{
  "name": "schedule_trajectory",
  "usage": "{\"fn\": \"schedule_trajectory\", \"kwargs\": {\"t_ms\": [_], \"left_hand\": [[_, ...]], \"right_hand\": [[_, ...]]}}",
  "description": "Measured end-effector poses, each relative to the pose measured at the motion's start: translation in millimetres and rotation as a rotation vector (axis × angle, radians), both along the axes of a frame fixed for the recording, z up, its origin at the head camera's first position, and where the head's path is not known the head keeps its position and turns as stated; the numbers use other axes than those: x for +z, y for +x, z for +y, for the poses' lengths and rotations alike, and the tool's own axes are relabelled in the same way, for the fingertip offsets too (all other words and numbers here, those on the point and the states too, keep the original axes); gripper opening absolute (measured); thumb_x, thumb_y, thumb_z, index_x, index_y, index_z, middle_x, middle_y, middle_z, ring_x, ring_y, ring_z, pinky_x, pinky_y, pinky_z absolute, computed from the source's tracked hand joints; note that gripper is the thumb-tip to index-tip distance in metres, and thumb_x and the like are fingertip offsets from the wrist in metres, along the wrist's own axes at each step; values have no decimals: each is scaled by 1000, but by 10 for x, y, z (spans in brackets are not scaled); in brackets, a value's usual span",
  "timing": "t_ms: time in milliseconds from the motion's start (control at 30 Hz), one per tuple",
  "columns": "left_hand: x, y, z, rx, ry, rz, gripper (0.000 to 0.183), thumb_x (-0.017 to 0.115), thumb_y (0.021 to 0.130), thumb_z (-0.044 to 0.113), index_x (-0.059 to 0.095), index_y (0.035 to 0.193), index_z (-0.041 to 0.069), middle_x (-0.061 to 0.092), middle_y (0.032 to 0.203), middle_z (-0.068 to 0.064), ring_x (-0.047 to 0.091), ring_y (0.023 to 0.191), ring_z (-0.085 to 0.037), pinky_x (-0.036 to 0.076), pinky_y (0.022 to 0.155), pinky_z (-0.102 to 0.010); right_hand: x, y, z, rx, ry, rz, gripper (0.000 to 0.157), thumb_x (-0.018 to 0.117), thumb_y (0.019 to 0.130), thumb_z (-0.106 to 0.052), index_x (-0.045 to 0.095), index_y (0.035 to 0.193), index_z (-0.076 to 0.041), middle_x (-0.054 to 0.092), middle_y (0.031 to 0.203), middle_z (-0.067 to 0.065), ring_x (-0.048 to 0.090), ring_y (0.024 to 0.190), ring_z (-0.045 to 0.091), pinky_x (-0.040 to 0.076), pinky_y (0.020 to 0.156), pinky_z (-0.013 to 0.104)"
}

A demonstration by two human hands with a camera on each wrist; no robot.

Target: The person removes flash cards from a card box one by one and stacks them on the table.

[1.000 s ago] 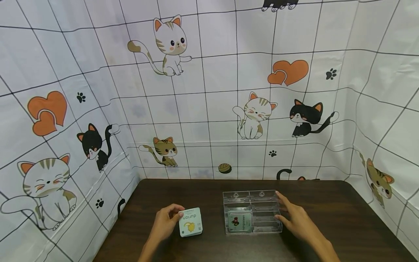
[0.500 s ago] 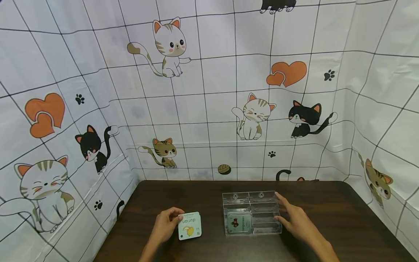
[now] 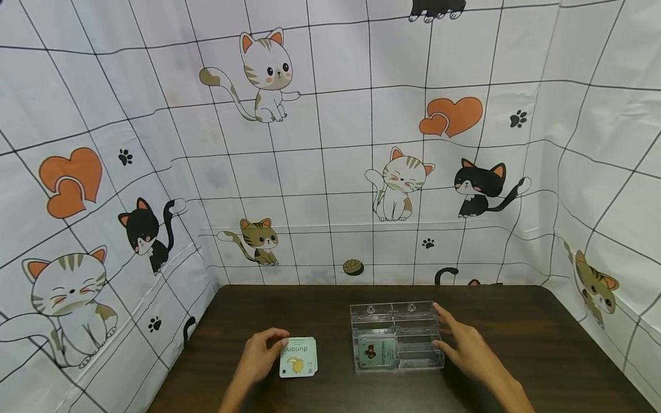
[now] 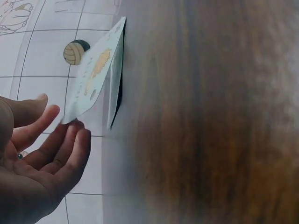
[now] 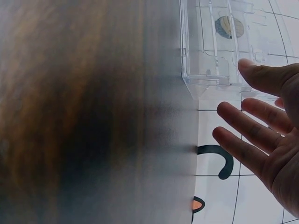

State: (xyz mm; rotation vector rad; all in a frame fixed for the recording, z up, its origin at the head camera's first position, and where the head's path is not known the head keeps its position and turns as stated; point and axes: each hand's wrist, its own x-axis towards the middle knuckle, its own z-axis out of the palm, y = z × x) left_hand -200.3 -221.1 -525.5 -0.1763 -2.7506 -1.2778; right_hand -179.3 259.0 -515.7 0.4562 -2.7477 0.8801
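My left hand pinches a pale green durian card at its left edge. In the left wrist view this card slants upward toward my fingers, while another card or small stack lies under it on the table. A clear plastic box with several compartments stands to the right. Its front left compartment holds a stack of green cards with a dark red picture. My right hand is at the box's right side, thumb and index finger touching or very near it, fingers mostly straight in the right wrist view.
A dark brown wooden table carries everything. Behind and beside it hangs a white gridded sheet printed with cats, hearts and paw prints. A strip of bare tabletop lies between the cards and the box.
The durian card has turned slightly and lowered, and its edge now lines up more squarely with the viewer. The right hand and the box hold their places; the view shifts slightly.
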Motion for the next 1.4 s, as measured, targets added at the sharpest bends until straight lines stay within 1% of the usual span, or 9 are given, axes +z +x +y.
{"fn": "schedule_trajectory", "kwargs": {"t_ms": [100, 133, 367, 600, 700, 800, 933, 1200, 1400], "left_hand": [[11, 9, -8, 1, -18, 16, 20, 74, 102, 17, 78, 119, 9, 80, 114, -4, 74, 107, -27, 59, 93, -52], [17, 12, -12, 2, -21, 22, 20, 74, 102, 17, 78, 120, 9, 80, 114, -4, 74, 109, -29, 59, 95, -53], [66, 31, -19, 7, -11, 32, 21, 76, 101, 19, 78, 119, 9, 80, 113, -3, 73, 108, -25, 58, 93, -50], [103, 48, -4, 0, 8, 30, 23, 78, 99, 17, 77, 120, 8, 80, 116, -5, 74, 112, -29, 58, 97, -54], [131, 54, 6, -2, 25, 31, 23, 79, 98, 16, 77, 120, 8, 80, 117, -6, 74, 111, -27, 60, 95, -48], [173, 62, 13, -3, 38, 40, 24, 80, 97, 16, 77, 120, 9, 80, 117, -6, 74, 109, -24, 60, 90, -39], [215, 71, 26, 0, 38, 43, 26, 82, 96, 17, 77, 120, 9, 80, 116, -4, 73, 105, -20, 57, 84, -28], [259, 74, 65, 13, 62, 27, 26, 84, 93, 16, 77, 118, 12, 80, 111, -2, 72, 99, -15, 55, 79, -25], [287, 81, 76, 20, 78, 30, 29, 86, 92, 17, 77, 119, 11, 80, 114, -7, 73, 98, -17, 55, 78, -25]], "right_hand": [[-1, 3, 0, 3, 2, 12, 88, 85, 90, -8, 38, 163, -2, 67, 141, 29, 78, 108, 39, 64, 87, 48], [-2, 3, 1, 5, 2, 19, 88, 85, 90, -8, 38, 163, -1, 67, 140, 29, 78, 108, 39, 64, 87, 48], [-7, 4, 3, 7, 1, 22, 88, 85, 90, -7, 38, 163, -2, 68, 139, 28, 78, 107, 39, 64, 86, 48], [-19, 1, 12, 9, 8, 15, 88, 85, 90, -9, 37, 164, -2, 67, 140, 29, 77, 109, 40, 64, 87, 49], [-14, 1, 15, 11, 15, 32, 88, 86, 90, -8, 37, 163, -1, 68, 140, 29, 78, 108, 40, 64, 87, 49], [-7, 1, 14, 11, 17, 46, 89, 86, 89, -7, 38, 163, -1, 68, 139, 30, 77, 108, 40, 64, 88, 50], [1, 10, 8, 13, 14, 47, 89, 86, 89, -6, 38, 163, -1, 67, 140, 30, 77, 108, 41, 63, 89, 51], [-10, 9, 10, 8, 9, 41, 88, 86, 89, -7, 39, 163, -2, 68, 140, 29, 77, 108, 40, 64, 87, 50], [-11, 0, 11, 9, 9, 38, 88, 86, 89, -6, 38, 164, -2, 67, 140, 30, 77, 108, 41, 64, 87, 50]]}}
